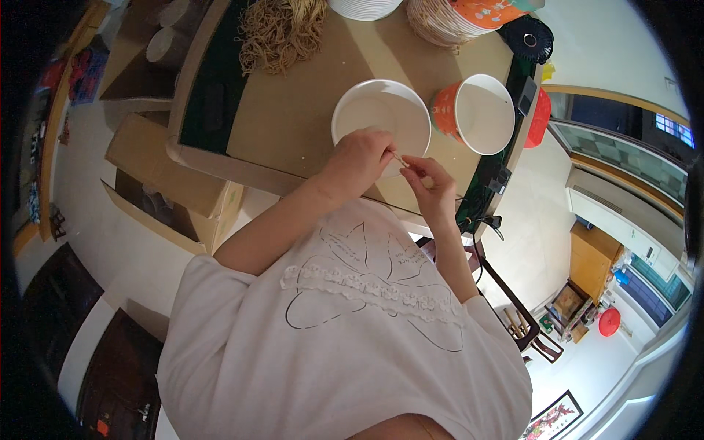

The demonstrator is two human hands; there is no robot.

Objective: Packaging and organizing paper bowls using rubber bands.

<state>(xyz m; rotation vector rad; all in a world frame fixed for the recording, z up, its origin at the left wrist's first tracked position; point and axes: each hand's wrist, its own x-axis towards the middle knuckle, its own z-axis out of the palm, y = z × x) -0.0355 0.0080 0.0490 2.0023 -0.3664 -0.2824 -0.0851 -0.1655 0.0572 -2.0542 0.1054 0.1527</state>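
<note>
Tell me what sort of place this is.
Likely a home used for handwork: a heap of tan strands and an orange-sided tub on the table, plus a framed floral picture farther off.

- We count two hands: one left hand [359, 160] and one right hand [433, 185].
- Between the fingers, we see one thin strand [399, 158].
- We have one bench [293, 125].
- Single tubs are two: one white tub [381, 101], one orange tub [446, 114].
- Stacks are two: one white stack [365, 8], one orange stack [469, 16].
- We find one cord bundle [286, 35].
</note>
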